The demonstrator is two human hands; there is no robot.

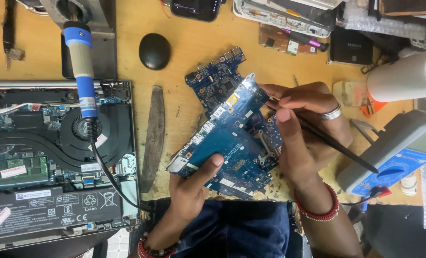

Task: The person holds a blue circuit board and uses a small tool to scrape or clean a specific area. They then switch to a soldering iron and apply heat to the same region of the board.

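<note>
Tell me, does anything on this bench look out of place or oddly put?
One thing: a blue-handled soldering iron lies across the opened laptop, its tip end over the cooling fan. Otherwise nothing stands out; the left hand holds the blue circuit board and the right hand a thin dark tool.

opened laptop (55, 157), soldering iron (81, 71), multimeter (399, 153)

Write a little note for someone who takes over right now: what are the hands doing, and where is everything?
Left hand: grips the lower edge of the upper blue circuit board, tilted up over a second blue board on the bench.
Right hand: holds thin black tweezers, tips at the board's right edge.
Open laptop lies left, a blue-handled tool across it; multimeter right.
Done or left: cannot tell.
</note>
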